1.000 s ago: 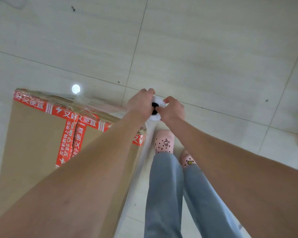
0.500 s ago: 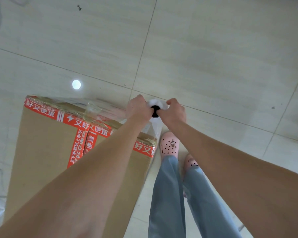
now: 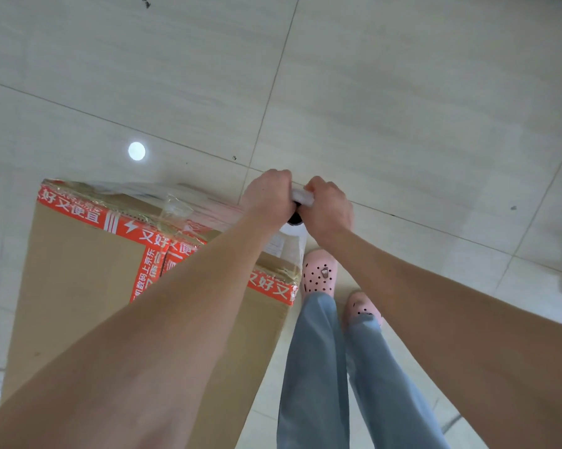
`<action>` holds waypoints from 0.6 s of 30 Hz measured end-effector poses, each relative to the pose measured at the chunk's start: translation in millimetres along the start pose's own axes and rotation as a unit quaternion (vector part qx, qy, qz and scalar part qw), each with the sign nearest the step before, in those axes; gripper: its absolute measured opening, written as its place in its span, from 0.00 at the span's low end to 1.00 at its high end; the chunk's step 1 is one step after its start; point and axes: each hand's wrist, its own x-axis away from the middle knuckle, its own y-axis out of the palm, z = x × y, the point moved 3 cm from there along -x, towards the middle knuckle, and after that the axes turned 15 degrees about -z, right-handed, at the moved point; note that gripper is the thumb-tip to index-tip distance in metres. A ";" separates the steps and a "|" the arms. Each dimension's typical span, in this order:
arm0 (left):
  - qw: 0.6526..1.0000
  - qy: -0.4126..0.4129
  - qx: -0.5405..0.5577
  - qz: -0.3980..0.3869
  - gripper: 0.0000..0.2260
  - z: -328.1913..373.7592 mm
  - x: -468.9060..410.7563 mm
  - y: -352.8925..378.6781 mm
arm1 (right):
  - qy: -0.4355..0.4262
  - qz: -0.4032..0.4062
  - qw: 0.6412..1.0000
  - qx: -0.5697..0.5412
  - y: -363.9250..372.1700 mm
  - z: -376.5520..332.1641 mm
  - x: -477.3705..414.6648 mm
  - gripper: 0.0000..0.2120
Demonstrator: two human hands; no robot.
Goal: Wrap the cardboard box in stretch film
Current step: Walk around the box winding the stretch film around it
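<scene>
Head view, starting at your left: the cardboard box [image 3: 78,303] fills 8 o'clock, with red tape [image 3: 88,213] across its top. Compared with a second ago it sits lower and nearer the centre of the frame, and its far right corner now shows in full. That suggests you have carried the roll along the far side to that corner.

Stretch film [image 3: 182,197] runs in a wrinkled band along the box's far top edge, from the far left corner to your hands. Your left hand [image 3: 269,199] is curled tight on the top of the film roll [image 3: 289,238], which stands upright just beside that corner, at centre. Your right hand [image 3: 329,207] grips the same end, knuckles against the left. Half a second ago the dark core hole showed between your hands; now your fingers cover most of it.

I judge the far face covered, with the turn round the corner next. Mind that edge, because film may snag or tear there.

Your shoes [image 3: 320,273] stand close against the box's right side at 5 o'clock, so room is tight there. Open floor [image 3: 402,108] lies from 12 to 3 o'clock. Something pale is cut off at the right edge, too little in view to name.
</scene>
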 end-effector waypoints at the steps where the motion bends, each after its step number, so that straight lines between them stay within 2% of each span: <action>1: 0.999 -0.026 0.037 -0.002 0.03 -8.2 0.0 -0.4 | -0.020 -0.007 1.000 0.017 -1.0 -5.6 -1.7 0.10; 4: 0.986 -0.091 0.142 -0.015 0.06 -27.4 1.4 -0.6 | -0.031 -0.023 0.999 0.019 -2.1 -16.5 -5.8 0.14; 7: 0.973 -0.113 0.198 -0.019 0.08 -31.2 2.9 -1.9 | 0.029 -0.029 0.998 -0.038 -1.7 -14.7 -7.8 0.19; 9: 0.983 -0.079 0.164 -0.015 0.11 -23.7 1.6 -3.1 | 0.047 -0.023 0.997 -0.061 -2.2 -11.5 -9.5 0.18; 11: 0.997 -0.024 0.074 -0.005 0.13 -12.2 -0.2 -5.3 | 0.047 -0.015 0.997 -0.059 -4.2 -9.6 -10.4 0.16; 14: 0.999 0.032 -0.042 0.008 0.12 1.3 -3.7 -8.3 | 0.045 -0.015 0.998 -0.030 -6.4 -8.5 -10.8 0.13; 16: 0.997 0.037 -0.059 0.014 0.10 3.5 -6.7 -10.8 | 0.035 -0.011 0.999 -0.010 -8.0 -8.8 -11.8 0.13; 18: 0.999 0.025 -0.030 0.021 0.08 -0.8 -9.4 -12.4 | 0.019 -0.009 1.000 0.004 -9.7 -11.3 -13.7 0.14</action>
